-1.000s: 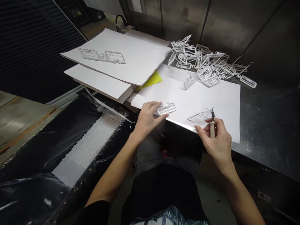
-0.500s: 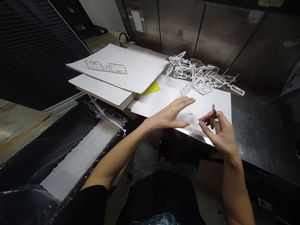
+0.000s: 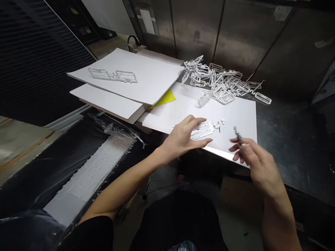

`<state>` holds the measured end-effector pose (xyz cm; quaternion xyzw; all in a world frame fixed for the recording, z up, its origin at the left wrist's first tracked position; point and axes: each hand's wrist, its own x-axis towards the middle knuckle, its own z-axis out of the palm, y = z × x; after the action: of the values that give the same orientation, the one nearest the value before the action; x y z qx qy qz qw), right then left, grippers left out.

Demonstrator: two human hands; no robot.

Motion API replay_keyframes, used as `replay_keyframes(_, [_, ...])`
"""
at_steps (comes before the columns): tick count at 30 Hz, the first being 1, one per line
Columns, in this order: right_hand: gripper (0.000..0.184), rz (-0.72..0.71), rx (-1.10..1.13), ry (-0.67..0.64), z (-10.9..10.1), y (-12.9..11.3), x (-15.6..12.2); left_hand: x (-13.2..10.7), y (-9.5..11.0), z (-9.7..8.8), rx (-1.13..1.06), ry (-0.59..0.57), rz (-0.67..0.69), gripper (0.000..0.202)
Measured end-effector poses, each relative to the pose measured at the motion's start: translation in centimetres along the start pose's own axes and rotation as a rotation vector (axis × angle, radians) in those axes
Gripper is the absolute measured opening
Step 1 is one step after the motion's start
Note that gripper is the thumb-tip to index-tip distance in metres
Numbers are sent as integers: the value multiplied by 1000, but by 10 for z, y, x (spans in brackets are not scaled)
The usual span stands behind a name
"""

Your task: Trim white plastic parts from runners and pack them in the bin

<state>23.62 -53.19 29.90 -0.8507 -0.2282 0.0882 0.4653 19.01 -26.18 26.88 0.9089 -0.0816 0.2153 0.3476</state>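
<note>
My left hand (image 3: 184,137) rests on a white sheet of paper (image 3: 235,115) with its fingers curved around a small white plastic frame part (image 3: 203,130). Just right of that part lies a small cut-off white sprue piece (image 3: 218,123). My right hand (image 3: 255,157) hovers at the sheet's near right corner, closed on a small cutter tool (image 3: 237,134) whose dark tip points up. A pile of white plastic frame scraps (image 3: 220,82) lies at the far edge of the sheet.
A stack of white boards (image 3: 123,83) at the left carries a double white frame (image 3: 113,74), with a yellow sheet (image 3: 164,99) beneath. A black plastic-lined bin (image 3: 78,167) with white parts sits lower left. The dark metal table (image 3: 293,139) extends right.
My left hand swept right over the sheet, then came down on the white frame part. My right hand with the cutter drifted right and lower; a sprue piece now lies loose on the paper.
</note>
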Motion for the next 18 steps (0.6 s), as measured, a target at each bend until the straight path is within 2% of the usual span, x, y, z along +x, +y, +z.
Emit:
replay_keyframes(3, [46, 35, 0, -129, 8, -6, -7, -7, 4, 1, 108, 91, 82, 51])
replay_keyframes(9, [45, 49, 33, -131, 19, -12, 0, -12, 15, 0, 217, 113, 187, 49])
replay_keyframes(18, [53, 137, 105, -147, 21, -14, 2, -13, 21, -5, 303, 153, 221, 49])
